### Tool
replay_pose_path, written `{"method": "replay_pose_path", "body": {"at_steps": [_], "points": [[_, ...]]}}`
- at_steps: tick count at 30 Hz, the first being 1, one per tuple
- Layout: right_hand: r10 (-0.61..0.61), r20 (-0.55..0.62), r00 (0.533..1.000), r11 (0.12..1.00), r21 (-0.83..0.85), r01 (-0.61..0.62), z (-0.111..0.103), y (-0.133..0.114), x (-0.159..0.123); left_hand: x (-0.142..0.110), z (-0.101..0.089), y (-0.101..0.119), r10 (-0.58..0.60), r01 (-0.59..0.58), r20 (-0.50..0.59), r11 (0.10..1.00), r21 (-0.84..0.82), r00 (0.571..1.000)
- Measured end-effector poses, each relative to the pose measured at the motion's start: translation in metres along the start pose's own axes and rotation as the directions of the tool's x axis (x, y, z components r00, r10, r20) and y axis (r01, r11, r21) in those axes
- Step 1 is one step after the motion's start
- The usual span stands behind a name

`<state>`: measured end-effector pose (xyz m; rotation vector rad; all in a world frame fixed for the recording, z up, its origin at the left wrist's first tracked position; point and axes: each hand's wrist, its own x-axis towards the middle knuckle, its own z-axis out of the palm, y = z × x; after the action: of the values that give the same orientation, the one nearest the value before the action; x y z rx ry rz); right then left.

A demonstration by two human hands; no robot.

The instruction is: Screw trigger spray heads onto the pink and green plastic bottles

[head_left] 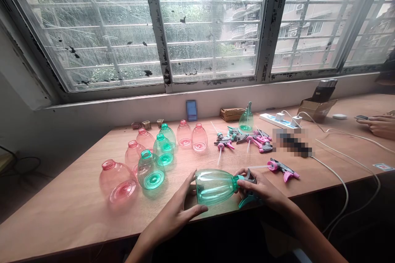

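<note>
A clear green plastic bottle lies on its side at the near edge of the wooden table, its neck pointing right and meeting a teal-and-grey trigger sprayer. Whether the sprayer is screwed on fully, I cannot tell. The left hand holds the bottle's body, fingers spread over the far side and thumb along the near side. The right hand closes narrowly around the neck and sprayer.

Just right of the right hand lies a pink-and-grey trigger sprayer, its thin dip tube pointing toward the held bottle. Farther back, more pink, teal and grey sprayers lie in a loose heap. To the left stand 5 pink plastic bottles and 3 green plastic bottles, with another green bottle at the back beside a white power strip.

White cables cross the table's right side, where another person's hand rests near a white mouse. A pixelated patch hides one object. A barred window runs along the wall behind.
</note>
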<state>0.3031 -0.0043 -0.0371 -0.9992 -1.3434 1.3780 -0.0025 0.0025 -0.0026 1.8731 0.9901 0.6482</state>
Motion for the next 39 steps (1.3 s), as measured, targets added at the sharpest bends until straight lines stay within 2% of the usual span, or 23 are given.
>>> {"method": "replay_pose_path", "body": {"at_steps": [7, 23, 33, 39], "points": [[-0.009, -0.008, 1.000, 1.000, -0.028, 0.008, -0.002, 0.002, 0.000, 0.000, 0.001, -0.002, 0.033, -0.033, 0.007, 0.998, -0.049, 0.999], [0.003, -0.015, 1.000, 1.000, -0.007, -0.003, -0.001, 0.000, -0.001, -0.002, 0.000, 0.006, -0.002, 0.003, 0.014, 0.998, -0.066, 1.000], [0.009, -0.048, 0.999, 1.000, 0.019, -0.008, -0.001, 0.002, 0.001, 0.002, 0.001, -0.005, 0.047, -0.044, 0.028, 0.995, -0.089, 0.999], [0.021, -0.054, 0.998, 0.999, 0.028, -0.019, 0.000, 0.002, 0.001, 0.005, 0.004, -0.014, 0.097, -0.089, 0.027, 0.971, -0.222, 0.995]]}}
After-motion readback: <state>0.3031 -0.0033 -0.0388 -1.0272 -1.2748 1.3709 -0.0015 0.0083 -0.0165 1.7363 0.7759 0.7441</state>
